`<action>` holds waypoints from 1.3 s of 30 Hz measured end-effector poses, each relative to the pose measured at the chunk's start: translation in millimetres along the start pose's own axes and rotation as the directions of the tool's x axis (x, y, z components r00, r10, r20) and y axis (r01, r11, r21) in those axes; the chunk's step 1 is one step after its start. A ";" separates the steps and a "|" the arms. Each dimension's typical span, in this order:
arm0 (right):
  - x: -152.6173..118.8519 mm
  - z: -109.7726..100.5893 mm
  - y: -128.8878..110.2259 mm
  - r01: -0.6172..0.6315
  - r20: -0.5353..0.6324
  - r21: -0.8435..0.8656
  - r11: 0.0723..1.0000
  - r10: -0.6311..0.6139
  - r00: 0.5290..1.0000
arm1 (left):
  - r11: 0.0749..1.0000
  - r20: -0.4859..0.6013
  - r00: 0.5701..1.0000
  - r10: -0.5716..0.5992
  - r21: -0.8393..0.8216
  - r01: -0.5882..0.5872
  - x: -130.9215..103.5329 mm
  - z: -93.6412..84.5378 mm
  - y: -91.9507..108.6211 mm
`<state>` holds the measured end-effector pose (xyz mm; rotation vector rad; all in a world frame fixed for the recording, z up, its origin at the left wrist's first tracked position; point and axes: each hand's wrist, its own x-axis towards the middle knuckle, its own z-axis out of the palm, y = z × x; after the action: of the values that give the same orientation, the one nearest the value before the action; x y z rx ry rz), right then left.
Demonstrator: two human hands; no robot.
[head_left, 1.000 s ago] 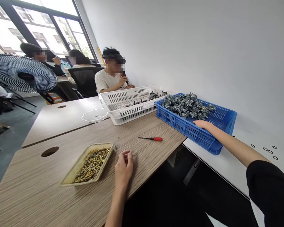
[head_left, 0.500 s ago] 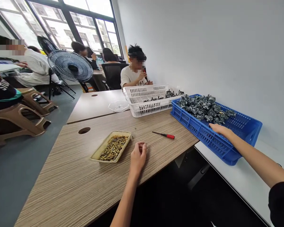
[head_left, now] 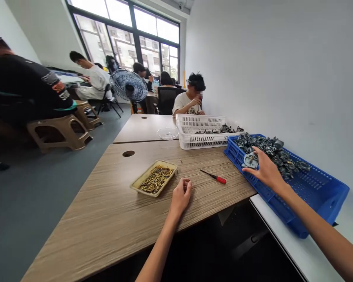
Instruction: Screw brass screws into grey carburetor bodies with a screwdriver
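My right hand (head_left: 266, 169) grips a grey metal part (head_left: 251, 160) between thumb and fingers, above the near left side of the blue basket (head_left: 320, 199). More such metal parts (head_left: 278, 150) are heaped in that basket. My left hand (head_left: 181, 194) rests on the wooden table, its fingers curled; whether anything lies within them is hidden. Left of it stands a shallow tray (head_left: 133, 185) full of brass-coloured screws (head_left: 156, 179). A screwdriver (head_left: 220, 179) with a red handle lies on the table between my two hands.
Behind stands a white basket (head_left: 200, 141) with dark parts, beside a clear plate (head_left: 167, 134). A person (head_left: 191, 100) sits beyond it. Further left are a fan (head_left: 129, 87), a brown stool (head_left: 60, 131) and other seated people. A wall rises on the right.
My right hand has moved from the blue basket's near rim to above its left part and now holds a metal part. The view has turned left. My left hand has stayed by the tray.
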<state>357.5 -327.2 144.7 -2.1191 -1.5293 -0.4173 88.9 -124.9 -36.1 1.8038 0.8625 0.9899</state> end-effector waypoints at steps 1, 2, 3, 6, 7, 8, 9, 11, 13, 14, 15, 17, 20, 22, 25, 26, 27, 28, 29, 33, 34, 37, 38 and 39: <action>-0.8 12.7 -15.2 0.017 0.003 0.086 0.996 -0.017 1.000 | 1.000 -0.009 1.000 0.004 -0.009 -0.004 -0.4 0.4 0.6; -2.2 27.5 -29.9 0.019 0.007 0.179 0.984 -0.021 1.000 | 1.000 -0.016 1.000 0.006 -0.020 -0.006 -0.8 0.8 1.4; -4.2 44.1 -43.8 -0.003 0.011 0.278 0.961 0.000 1.000 | 0.999 -0.023 1.000 0.005 -0.032 -0.006 -1.1 1.0 2.3; -11.1 97.8 -79.9 -0.232 0.158 0.610 0.757 0.171 0.972 | 0.998 -0.038 0.999 0.004 -0.065 -0.007 -1.8 0.3 5.1; -12.8 114.6 -89.9 -0.341 0.268 0.708 0.619 0.211 0.940 | 0.997 -0.037 0.999 0.012 -0.078 -0.015 -2.1 -0.7 6.1; -13.9 129.8 -98.5 -0.446 0.386 0.769 0.458 0.224 0.895 | 0.995 -0.026 0.999 0.027 -0.094 -0.030 -2.7 -1.9 7.2; -14.2 143.1 -105.9 -0.541 0.501 0.787 0.299 0.204 0.841 | 0.993 -0.019 0.998 0.052 -0.107 -0.053 -3.5 -3.3 8.2; -12.7 163.4 -116.2 -0.674 0.667 0.738 0.034 0.119 0.736 | 0.986 -0.011 0.994 0.108 -0.122 -0.109 -5.5 -6.4 10.2; -9.4 176.2 -121.0 -0.736 0.745 0.665 -0.125 0.038 0.666 | 0.982 -0.023 0.990 0.139 -0.124 -0.141 -7.3 -9.0 11.8; -7.7 180.3 -121.6 -0.750 0.762 0.639 -0.172 0.010 0.647 | 0.982 -0.033 0.989 0.143 -0.124 -0.146 -7.8 -10.1 12.3; -6.2 183.2 -121.4 -0.756 0.770 0.624 -0.200 -0.006 0.638 | 0.981 -0.045 0.989 0.143 -0.126 -0.147 -8.0 -10.8 12.6; -4.8 186.2 -119.9 -0.763 0.775 0.613 -0.207 -0.033 0.632 | 0.978 -0.071 0.987 0.146 -0.139 -0.155 -7.7 -11.7 12.6; -6.8 185.6 -119.9 -0.748 0.749 0.654 -0.111 -0.041 0.661 | 0.969 -0.097 0.980 0.173 -0.161 -0.187 -6.1 -11.5 11.4; -9.7 183.5 -122.6 -0.701 0.701 0.713 -0.016 -0.011 0.713 | 0.965 -0.084 0.979 0.187 -0.171 -0.199 -5.0 -10.6 10.5; -14.1 180.9 -126.9 -0.634 0.634 0.767 0.097 0.038 0.772 | 0.967 -0.004 0.985 0.172 -0.189 -0.169 -3.5 -8.9 9.5; -15.2 180.9 -127.2 -0.624 0.623 0.771 0.128 0.050 0.781 | 0.971 0.028 0.988 0.151 -0.193 -0.143 -2.9 -8.6 9.1; -16.1 181.5 -126.7 -0.618 0.618 0.770 0.156 0.058 0.784 | 0.974 0.059 0.991 0.123 -0.196 -0.109 -2.3 -8.5 8.5; -16.6 182.5 -125.3 -0.614 0.614 0.768 0.184 0.064 0.787 | 0.977 0.087 0.992 0.092 -0.198 -0.073 -1.7 -8.6 7.7; -16.9 184.0 -123.4 -0.612 0.614 0.763 0.208 0.064 0.787 | 0.979 0.109 0.992 0.062 -0.200 -0.039 -1.0 -8.8 6.6; -15.5 191.3 -115.5 -0.627 0.640 0.737 0.253 0.037 0.767 | 0.973 0.176 0.984 0.001 -0.226 0.039 2.2 -9.1 0.0; -14.7 192.5 -115.0 -0.629 0.645 0.736 0.249 0.024 0.764 | 0.971 0.184 0.983 -0.008 -0.233 0.052 2.8 -8.9 -1.7; -11.2 193.4 -118.2 -0.630 0.646 0.749 0.205 -0.011 0.763 | 0.969 0.160 0.987 -0.014 -0.240 0.052 4.0 -8.1 -4.7; -9.7 193.0 -120.1 -0.629 0.643 0.754 0.191 -0.017 0.766 | 0.972 0.136 0.991 0.004 -0.235 0.028 4.0 -8.1 -4.7; -8.1 192.4 -121.8 -0.629 0.642 0.756 0.182 -0.022 0.766 | 0.974 0.113 0.993 0.029 -0.227 -0.003 3.9 -8.2 -4.3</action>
<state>232.6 -196.8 5.7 -1.3637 -0.9521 1.1686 82.6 -117.0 -36.6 1.6571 0.6372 0.9435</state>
